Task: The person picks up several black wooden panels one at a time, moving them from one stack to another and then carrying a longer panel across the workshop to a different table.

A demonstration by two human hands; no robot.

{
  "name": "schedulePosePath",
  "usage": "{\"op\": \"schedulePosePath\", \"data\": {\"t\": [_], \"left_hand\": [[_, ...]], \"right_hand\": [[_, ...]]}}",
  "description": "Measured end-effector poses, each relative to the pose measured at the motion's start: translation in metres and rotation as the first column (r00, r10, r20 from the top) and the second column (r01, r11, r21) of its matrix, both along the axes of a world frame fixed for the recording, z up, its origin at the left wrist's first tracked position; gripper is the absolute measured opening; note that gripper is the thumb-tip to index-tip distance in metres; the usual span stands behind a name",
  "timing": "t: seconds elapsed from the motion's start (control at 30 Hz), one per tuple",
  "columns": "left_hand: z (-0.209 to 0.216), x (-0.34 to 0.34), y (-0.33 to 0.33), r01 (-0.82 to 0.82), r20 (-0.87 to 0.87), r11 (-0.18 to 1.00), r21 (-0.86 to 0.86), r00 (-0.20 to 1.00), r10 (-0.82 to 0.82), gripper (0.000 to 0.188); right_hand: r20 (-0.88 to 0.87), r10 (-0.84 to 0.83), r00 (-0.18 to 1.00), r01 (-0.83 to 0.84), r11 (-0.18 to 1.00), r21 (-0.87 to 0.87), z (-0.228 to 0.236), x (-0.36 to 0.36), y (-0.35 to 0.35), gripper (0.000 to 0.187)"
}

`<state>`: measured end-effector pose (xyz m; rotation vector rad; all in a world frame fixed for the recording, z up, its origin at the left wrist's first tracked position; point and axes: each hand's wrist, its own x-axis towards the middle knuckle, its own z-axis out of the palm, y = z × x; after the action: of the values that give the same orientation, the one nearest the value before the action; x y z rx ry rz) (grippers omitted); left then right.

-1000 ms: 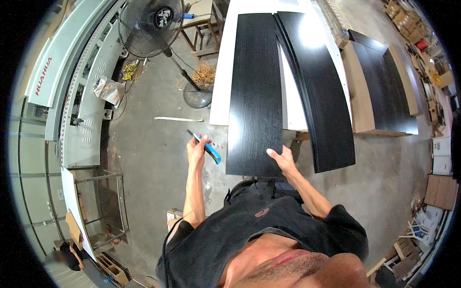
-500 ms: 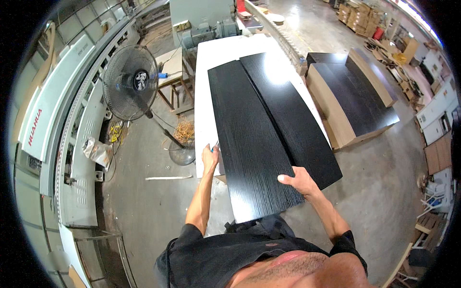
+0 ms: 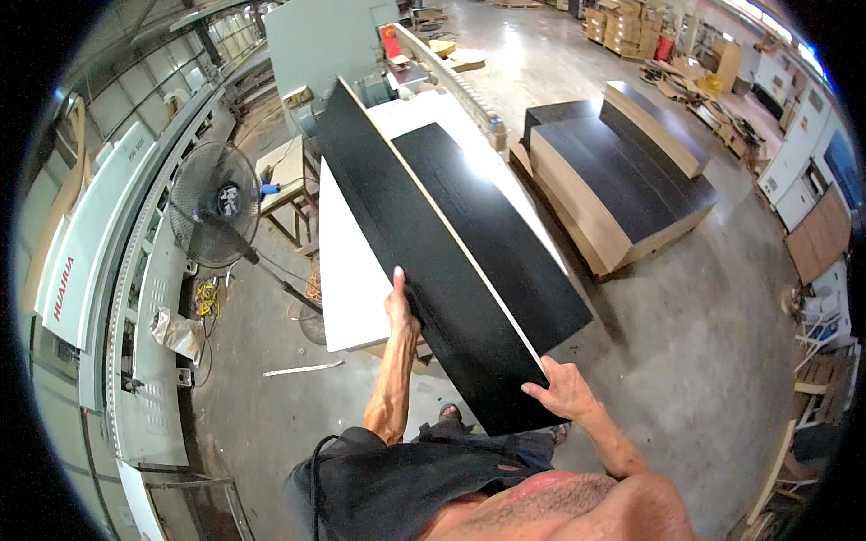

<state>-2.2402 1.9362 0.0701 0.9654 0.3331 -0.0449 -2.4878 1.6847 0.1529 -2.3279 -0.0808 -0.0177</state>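
Both my hands hold a long black wood-grain panel (image 3: 424, 243), raised and tilted, its pale bare edge facing up and to the right. My left hand (image 3: 401, 309) grips the left long edge, thumb laid along the black face and fingers out of sight beneath. Near the close end, my right hand (image 3: 568, 394) is closed over the pale edge, with the thumb on the face. Just right of the held panel, a second black panel (image 3: 505, 236) lies flat on the white tabletop (image 3: 356, 293), its near end reaching past the top's edge.
To the right stands a stack of black-faced panels (image 3: 622, 171) with pale edges. A pedestal fan (image 3: 215, 203) and a wooden stool (image 3: 287, 171) are on the left, beside a long pale machine (image 3: 99, 234). A grey-green machine housing (image 3: 316, 45) stands beyond the table.
The left panel has been lifted and tilted off the other one, exposing its pale edge. My left hand has taken a flatter grip on its side. The view has shifted somewhat.
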Motion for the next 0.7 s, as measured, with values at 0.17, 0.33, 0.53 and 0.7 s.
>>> {"op": "schedulePosePath", "data": {"t": [0.17,0.33,0.53,0.7], "left_hand": [[0.097,-0.028,-0.109,-0.041,0.251,0.960,0.276,0.968,-0.031,0.072],[0.183,-0.103,-0.247,-0.045,0.499,0.862,0.505,0.830,-0.249,0.042],[0.247,-0.206,-0.446,0.178,0.406,0.564,0.806,0.527,-0.746,0.043],[0.193,-0.236,-0.595,-0.144,0.324,0.309,0.940,0.095,-0.941,0.049]], "right_hand": [[0.220,-0.197,0.955,0.147,0.964,0.223,-0.063,-0.057,-0.085,0.045],[0.173,-0.278,0.945,0.157,0.849,0.504,-0.040,-0.103,-0.203,0.061],[0.454,-0.601,0.658,-0.270,0.374,0.887,0.045,-0.146,-0.369,0.091],[-0.252,-0.818,0.517,-0.018,-0.305,0.952,0.007,-0.180,-0.445,0.066]]}}
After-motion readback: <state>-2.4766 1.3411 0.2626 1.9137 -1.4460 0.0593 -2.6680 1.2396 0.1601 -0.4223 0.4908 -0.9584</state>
